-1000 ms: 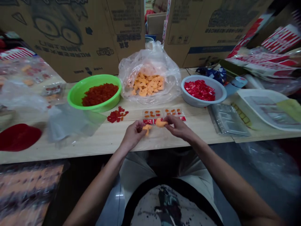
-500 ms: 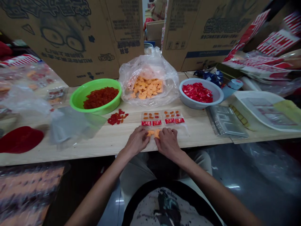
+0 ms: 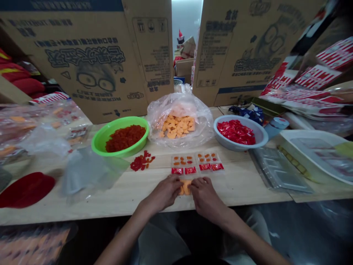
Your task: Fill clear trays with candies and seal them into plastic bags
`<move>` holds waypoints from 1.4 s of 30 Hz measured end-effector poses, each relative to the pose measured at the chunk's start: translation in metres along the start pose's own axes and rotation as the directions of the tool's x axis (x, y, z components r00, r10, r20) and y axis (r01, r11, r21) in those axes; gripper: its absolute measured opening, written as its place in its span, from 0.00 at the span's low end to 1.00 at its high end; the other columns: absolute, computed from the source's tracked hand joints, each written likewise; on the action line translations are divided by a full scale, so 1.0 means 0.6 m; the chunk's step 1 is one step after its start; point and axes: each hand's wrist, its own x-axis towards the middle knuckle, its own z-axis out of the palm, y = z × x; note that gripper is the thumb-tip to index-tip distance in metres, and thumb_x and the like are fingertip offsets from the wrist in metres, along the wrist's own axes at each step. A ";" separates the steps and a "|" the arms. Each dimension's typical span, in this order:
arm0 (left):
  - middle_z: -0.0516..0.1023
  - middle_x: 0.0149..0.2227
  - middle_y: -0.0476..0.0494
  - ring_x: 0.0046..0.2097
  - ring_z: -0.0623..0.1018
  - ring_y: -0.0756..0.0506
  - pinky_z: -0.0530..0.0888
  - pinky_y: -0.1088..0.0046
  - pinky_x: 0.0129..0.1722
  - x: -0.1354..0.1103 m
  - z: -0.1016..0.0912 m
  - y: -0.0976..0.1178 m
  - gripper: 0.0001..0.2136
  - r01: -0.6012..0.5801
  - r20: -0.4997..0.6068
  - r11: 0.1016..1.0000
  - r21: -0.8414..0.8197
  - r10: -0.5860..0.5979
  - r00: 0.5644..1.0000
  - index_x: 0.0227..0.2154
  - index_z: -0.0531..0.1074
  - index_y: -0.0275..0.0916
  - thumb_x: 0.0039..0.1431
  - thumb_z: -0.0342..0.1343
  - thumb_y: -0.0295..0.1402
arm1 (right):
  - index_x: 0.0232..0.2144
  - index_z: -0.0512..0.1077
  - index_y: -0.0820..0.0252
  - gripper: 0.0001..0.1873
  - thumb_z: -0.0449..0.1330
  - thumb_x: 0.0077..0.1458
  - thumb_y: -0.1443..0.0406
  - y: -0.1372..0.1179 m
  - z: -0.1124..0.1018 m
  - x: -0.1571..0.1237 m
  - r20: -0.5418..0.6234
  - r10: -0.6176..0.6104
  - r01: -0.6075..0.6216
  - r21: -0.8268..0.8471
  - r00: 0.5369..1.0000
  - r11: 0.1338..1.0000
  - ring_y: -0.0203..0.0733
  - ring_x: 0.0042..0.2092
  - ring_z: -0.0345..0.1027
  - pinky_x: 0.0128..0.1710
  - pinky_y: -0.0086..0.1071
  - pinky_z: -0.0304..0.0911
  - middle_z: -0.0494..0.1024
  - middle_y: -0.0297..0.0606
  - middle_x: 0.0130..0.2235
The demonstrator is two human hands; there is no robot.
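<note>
Two clear plastic trays lie side by side, with small orange and red gummies [image 3: 182, 160] in the upper compartments and red wrapped packets [image 3: 190, 170] in a row below. At the near edge of these trays, flat orange candy pieces [image 3: 186, 187] lie between my hands. My left hand [image 3: 164, 192] has its fingers bent and pinched at the left orange piece. Opposite it, my right hand [image 3: 205, 194] pinches the right-hand orange piece with curled fingers. My knuckles partly cover the lower tray compartments.
A green bowl [image 3: 96, 145] of red-orange gummies, a clear bag [image 3: 202, 129] of orange pieces and a grey-blue bowl [image 3: 261, 140] of red packets stand behind. Loose gummies [image 3: 142, 162] lie left. Stacked clear trays [image 3: 275, 171] and a white tub [image 3: 325, 165] sit right; cardboard boxes [image 3: 96, 66] rise behind.
The camera view has tilted up, so the table sits lower in the picture. My right hand has shifted slightly right of the orange pieces, showing more of them.
</note>
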 end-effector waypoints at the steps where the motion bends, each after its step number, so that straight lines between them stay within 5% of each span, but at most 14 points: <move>1: 0.75 0.45 0.40 0.47 0.75 0.44 0.73 0.70 0.46 0.008 -0.011 -0.006 0.12 0.016 -0.047 0.999 -0.033 -0.018 0.999 0.43 0.76 0.41 0.64 0.49 0.26 | 0.39 0.76 0.60 0.15 0.55 0.50 0.74 0.012 -0.011 0.014 -0.016 0.011 -0.011 0.021 1.000 1.000 0.49 0.46 0.66 0.49 0.42 0.53 0.76 0.45 0.42; 3: 0.76 0.42 0.41 0.44 0.76 0.45 0.72 0.70 0.45 0.041 -0.038 -0.031 0.12 0.077 -0.181 0.994 -0.077 -0.090 0.979 0.43 0.76 0.41 0.65 0.48 0.27 | 0.40 0.77 0.59 0.16 0.52 0.55 0.73 0.047 -0.036 0.060 -0.050 0.054 -0.052 0.050 0.997 0.997 0.48 0.46 0.68 0.48 0.40 0.56 0.77 0.44 0.41; 6: 0.78 0.39 0.40 0.41 0.77 0.44 0.72 0.68 0.44 0.124 -0.077 -0.095 0.10 0.292 -0.336 0.954 -0.065 -0.297 0.894 0.40 0.76 0.38 0.63 0.50 0.28 | 0.49 0.75 0.62 0.19 0.51 0.59 0.73 0.113 -0.070 0.168 -0.083 0.195 -0.191 0.058 0.977 0.980 0.46 0.48 0.69 0.49 0.36 0.59 0.78 0.47 0.46; 9: 0.79 0.43 0.37 0.45 0.78 0.41 0.71 0.66 0.47 0.217 -0.100 -0.171 0.11 0.501 -0.381 0.864 -0.054 -0.481 0.789 0.43 0.75 0.37 0.60 0.52 0.26 | 0.53 0.72 0.67 0.22 0.53 0.56 0.74 0.174 -0.089 0.290 -0.110 0.307 -0.305 0.032 0.945 0.952 0.47 0.51 0.70 0.50 0.34 0.61 0.75 0.52 0.51; 12: 0.79 0.45 0.34 0.47 0.78 0.38 0.71 0.65 0.44 0.280 -0.103 -0.232 0.17 0.581 -0.394 0.812 -0.063 -0.555 0.733 0.50 0.70 0.37 0.57 0.55 0.27 | 0.49 0.74 0.68 0.20 0.56 0.53 0.74 0.211 -0.093 0.389 -0.114 0.347 -0.348 0.019 0.931 0.937 0.50 0.50 0.71 0.47 0.34 0.63 0.76 0.54 0.49; 17: 0.79 0.41 0.35 0.42 0.79 0.38 0.70 0.66 0.40 0.306 -0.083 -0.281 0.20 0.597 -0.357 0.800 -0.061 -0.576 0.736 0.53 0.66 0.38 0.57 0.55 0.28 | 0.52 0.72 0.63 0.25 0.63 0.49 0.70 0.233 -0.072 0.479 -0.097 0.400 -0.397 0.050 0.912 0.917 0.54 0.52 0.70 0.50 0.38 0.62 0.75 0.53 0.51; 21: 0.78 0.43 0.36 0.44 0.77 0.39 0.70 0.66 0.42 0.305 -0.072 -0.292 0.09 0.547 -0.327 0.836 -0.040 -0.529 0.783 0.41 0.72 0.39 0.58 0.57 0.32 | 0.53 0.70 0.62 0.31 0.66 0.43 0.71 0.241 -0.051 0.502 -0.090 0.438 -0.424 0.143 0.895 0.895 0.60 0.57 0.64 0.56 0.45 0.57 0.71 0.55 0.56; 24: 0.78 0.42 0.38 0.44 0.77 0.40 0.70 0.67 0.43 0.303 -0.069 -0.291 0.04 0.513 -0.310 0.858 -0.023 -0.493 0.813 0.35 0.73 0.39 0.57 0.57 0.31 | 0.44 0.73 0.65 0.21 0.66 0.44 0.71 0.249 -0.056 0.500 -0.066 0.494 -0.460 0.276 0.867 0.844 0.59 0.56 0.66 0.55 0.43 0.58 0.75 0.54 0.49; 26: 0.77 0.44 0.37 0.44 0.76 0.40 0.70 0.67 0.44 0.300 -0.069 -0.287 0.08 0.497 -0.317 0.868 -0.017 -0.476 0.820 0.40 0.73 0.38 0.58 0.55 0.30 | 0.40 0.73 0.63 0.13 0.63 0.49 0.68 0.254 -0.073 0.488 -0.024 0.521 -0.468 0.404 0.853 0.786 0.55 0.51 0.70 0.49 0.39 0.62 0.78 0.50 0.44; 31: 0.77 0.43 0.36 0.44 0.77 0.39 0.70 0.66 0.43 0.301 -0.084 -0.269 0.12 0.490 -0.447 0.865 -0.106 -0.481 0.754 0.43 0.74 0.37 0.57 0.52 0.29 | 0.39 0.70 0.61 0.11 0.54 0.62 0.60 0.258 -0.138 0.407 0.133 0.484 -0.416 0.729 0.865 0.543 0.42 0.35 0.74 0.35 0.32 0.67 0.80 0.44 0.37; 35: 0.77 0.37 0.43 0.36 0.76 0.45 0.72 0.71 0.35 0.305 -0.104 -0.235 0.14 0.366 -0.468 0.798 -0.478 -0.584 0.663 0.42 0.72 0.37 0.52 0.53 0.31 | 0.34 0.70 0.62 0.09 0.53 0.62 0.63 0.255 -0.172 0.306 0.174 0.453 -0.347 0.876 0.874 0.334 0.37 0.30 0.71 0.30 0.29 0.66 0.79 0.44 0.33; 38: 0.75 0.31 0.49 0.29 0.73 0.49 0.68 0.77 0.27 0.291 -0.103 -0.180 0.19 0.229 -0.340 0.629 -0.743 -0.649 0.680 0.43 0.71 0.36 0.45 0.57 0.32 | 0.31 0.71 0.63 0.08 0.55 0.59 0.65 0.254 -0.176 0.214 0.171 0.435 -0.275 0.943 0.884 0.189 0.34 0.25 0.65 0.25 0.26 0.60 0.78 0.41 0.28; 42: 0.73 0.26 0.51 0.26 0.70 0.51 0.65 0.78 0.25 0.247 -0.059 -0.069 0.17 0.143 -0.293 0.686 -0.713 -0.477 0.829 0.39 0.76 0.35 0.43 0.60 0.33 | 0.30 0.71 0.61 0.06 0.58 0.56 0.64 0.249 -0.166 0.080 0.004 0.439 -0.220 0.869 0.899 0.444 0.32 0.24 0.58 0.22 0.26 0.52 0.71 0.32 0.25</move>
